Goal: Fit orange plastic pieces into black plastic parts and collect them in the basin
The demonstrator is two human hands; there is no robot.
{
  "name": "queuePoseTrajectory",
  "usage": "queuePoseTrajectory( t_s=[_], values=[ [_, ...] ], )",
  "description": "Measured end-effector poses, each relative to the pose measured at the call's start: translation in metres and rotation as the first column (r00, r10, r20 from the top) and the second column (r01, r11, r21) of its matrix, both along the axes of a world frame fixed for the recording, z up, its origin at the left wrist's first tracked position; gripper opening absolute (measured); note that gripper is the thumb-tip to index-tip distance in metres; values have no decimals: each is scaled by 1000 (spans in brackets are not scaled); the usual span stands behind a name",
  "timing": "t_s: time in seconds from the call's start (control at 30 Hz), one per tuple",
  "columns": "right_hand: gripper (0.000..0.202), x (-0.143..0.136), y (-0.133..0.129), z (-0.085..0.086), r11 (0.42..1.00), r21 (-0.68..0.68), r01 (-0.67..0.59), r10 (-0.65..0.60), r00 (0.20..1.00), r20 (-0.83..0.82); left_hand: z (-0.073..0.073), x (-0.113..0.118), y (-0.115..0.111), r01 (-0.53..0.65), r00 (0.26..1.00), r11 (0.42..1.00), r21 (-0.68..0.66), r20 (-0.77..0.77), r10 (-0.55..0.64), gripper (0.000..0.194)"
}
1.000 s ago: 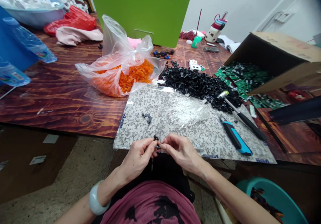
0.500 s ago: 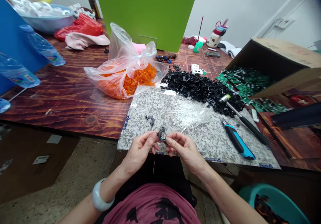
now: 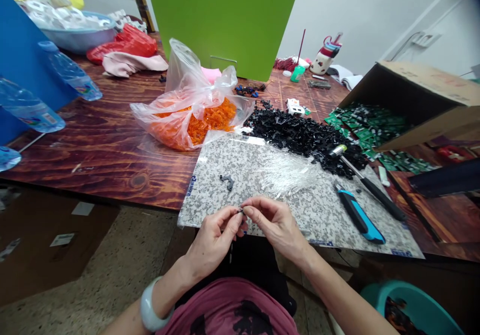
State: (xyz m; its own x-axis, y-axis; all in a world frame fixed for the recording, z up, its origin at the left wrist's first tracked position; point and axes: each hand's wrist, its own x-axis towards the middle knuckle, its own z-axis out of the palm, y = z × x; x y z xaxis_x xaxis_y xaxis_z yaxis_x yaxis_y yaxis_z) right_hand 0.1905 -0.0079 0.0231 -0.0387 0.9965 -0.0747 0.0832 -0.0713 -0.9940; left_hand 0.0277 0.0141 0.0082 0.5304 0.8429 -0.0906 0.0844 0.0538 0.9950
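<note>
over the near edge of the speckled board [image 3: 208, 195], the left hand [image 3: 213, 235] and right hand [image 3: 280, 227] pinch a small black part [image 3: 241, 211] between their fingers, which mostly hide it. a light, steady fingertip hold should suit so small a part best.
</note>
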Motion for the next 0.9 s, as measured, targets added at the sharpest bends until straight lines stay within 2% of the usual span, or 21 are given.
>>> queuePoseTrajectory(
  t_s=[0.1, 0.2, 0.33, 0.4, 0.47, 0.57, 0.63, 0.67, 0.73, 0.77, 0.83, 0.9],
  values=[
    [16, -6, -4, 0, 999, 36, 25, -26, 999, 35, 2, -1, -5, -4, 999, 991, 132, -52, 11, 18],
    [10, -11, -14, 11, 982, 182, 43, -73, 983, 166, 9, -4, -14, -38, 998, 947, 320, -25, 49, 20],
    [5, -20, -24, 34, 887, 453, -90, -49, 957, 287, 25, -13, -24, -54, 996, 840, 540, 91, 5, 19],
    [5, -24, -19, 41, 856, 496, -148, -25, 946, 324, 28, -17, -23, -84, 994, 821, 564, 99, 34, 19],
    [7, -27, -3, 40, 874, 456, -169, 1, 938, 345, 23, -19, -15, -159, 987, 846, 509, 79, 138, 20],
    [14, -26, 44, 32, 907, 309, -287, 156, 909, 388, 5, -19, 3, -301, 953, 913, 274, 54, 298, 25],
    [22, -23, 89, 23, 900, 230, -370, 225, 847, 482, -10, -18, 14, -342, 938, 937, 75, 89, 335, 26],
    [26, -22, 114, 19, 910, 208, -360, 191, 807, 559, -16, -17, 19, -352, 929, 936, -17, 116, 351, 26],
    [34, -22, 165, 9, 960, 180, -216, 11, 670, 742, -25, -17, 23, -344, 915, 925, -164, 163, 369, 28],
    [33, -22, 189, 4, 971, 179, -159, -40, 629, 776, -27, -17, 24, -339, 908, 916, -217, 178, 378, 29],
    [30, -26, 232, -7, 981, 171, -87, -91, 574, 814, -30, -18, 25, -324, 902, 901, -289, 192, 386, 31],
    [29, -33, 262, -19, 989, 139, -53, -88, 547, 833, -31, -19, 24, -315, 900, 892, -324, 196, 388, 30]
  ],
)
